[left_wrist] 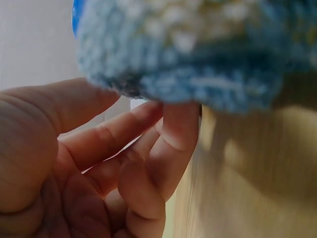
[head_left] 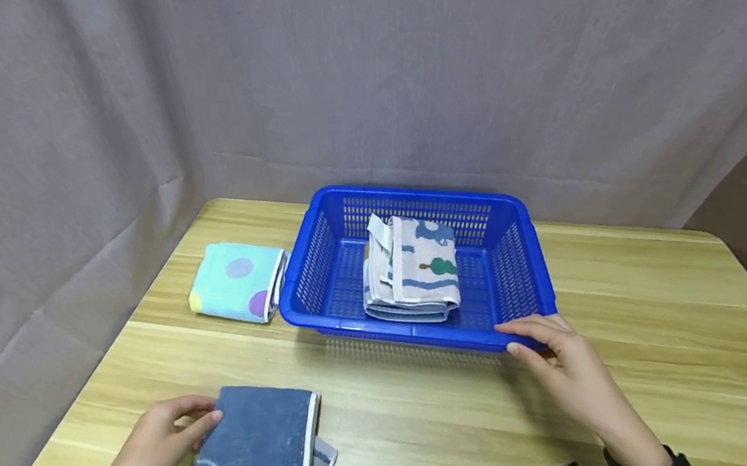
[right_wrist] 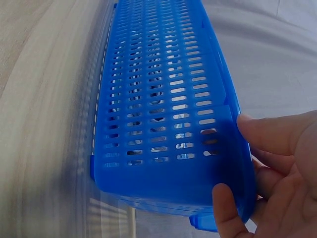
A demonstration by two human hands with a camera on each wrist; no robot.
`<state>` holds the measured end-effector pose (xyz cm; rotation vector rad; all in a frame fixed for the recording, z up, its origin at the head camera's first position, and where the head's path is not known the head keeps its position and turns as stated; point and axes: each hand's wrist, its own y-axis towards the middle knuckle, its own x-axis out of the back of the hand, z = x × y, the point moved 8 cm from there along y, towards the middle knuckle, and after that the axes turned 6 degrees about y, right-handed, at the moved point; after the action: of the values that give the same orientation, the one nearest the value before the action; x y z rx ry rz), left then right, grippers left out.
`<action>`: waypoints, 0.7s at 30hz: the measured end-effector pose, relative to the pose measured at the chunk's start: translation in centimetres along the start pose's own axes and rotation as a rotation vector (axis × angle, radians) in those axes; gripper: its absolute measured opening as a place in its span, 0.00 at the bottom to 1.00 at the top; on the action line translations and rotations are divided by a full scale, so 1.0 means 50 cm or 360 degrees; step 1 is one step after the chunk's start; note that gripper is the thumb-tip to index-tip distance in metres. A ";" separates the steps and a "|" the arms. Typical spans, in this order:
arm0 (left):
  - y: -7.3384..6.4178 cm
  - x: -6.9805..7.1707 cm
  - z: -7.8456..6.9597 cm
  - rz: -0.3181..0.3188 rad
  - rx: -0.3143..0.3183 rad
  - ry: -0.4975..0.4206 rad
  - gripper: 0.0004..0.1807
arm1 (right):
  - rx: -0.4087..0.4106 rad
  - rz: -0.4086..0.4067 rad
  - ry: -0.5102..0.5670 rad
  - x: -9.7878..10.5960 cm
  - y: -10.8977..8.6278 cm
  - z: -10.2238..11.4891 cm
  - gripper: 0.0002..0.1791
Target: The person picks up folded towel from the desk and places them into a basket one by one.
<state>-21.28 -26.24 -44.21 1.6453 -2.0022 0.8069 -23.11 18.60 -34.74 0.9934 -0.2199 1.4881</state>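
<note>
My left hand (head_left: 163,442) pinches the left edge of a folded dark blue towel (head_left: 260,445), which lies at the front left of the table. A grey, white-edged flap sticks out from under the towel's right side. Close up in the left wrist view, the thumb (left_wrist: 74,104) and fingertips meet the fuzzy blue edge. At the front right corner of a blue plastic basket (head_left: 386,331), my right hand (head_left: 568,365) grips the rim. Inside the basket sits a folded white towel (head_left: 420,266) with blue and green figures.
A folded light blue towel (head_left: 234,279) with purple and yellow dots lies left of the basket, right by its side wall. The wooden table (head_left: 661,321) has rounded corners. Grey cloth (head_left: 394,65) hangs behind it and along the left.
</note>
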 end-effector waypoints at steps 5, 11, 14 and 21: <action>-0.001 -0.022 -0.018 0.0088 -0.0062 -0.0076 0.20 | 0.0006 -0.0004 0.0010 0.001 0.000 0.002 0.13; 0.001 -0.050 -0.038 0.0161 -0.0108 -0.0132 0.19 | 0.0011 -0.0004 0.0006 0.001 -0.001 0.002 0.13; 0.001 -0.068 -0.045 0.0222 -0.0092 -0.0181 0.18 | 0.0016 -0.0002 0.0009 0.001 0.000 0.002 0.12; 0.005 -0.094 -0.071 0.0313 -0.0170 -0.0188 0.17 | -0.0013 0.0001 0.0026 0.001 0.000 0.001 0.13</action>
<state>-20.67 -20.39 -44.67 1.4844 -2.2754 0.6699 -23.08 18.61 -34.66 0.9747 -0.2143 1.4940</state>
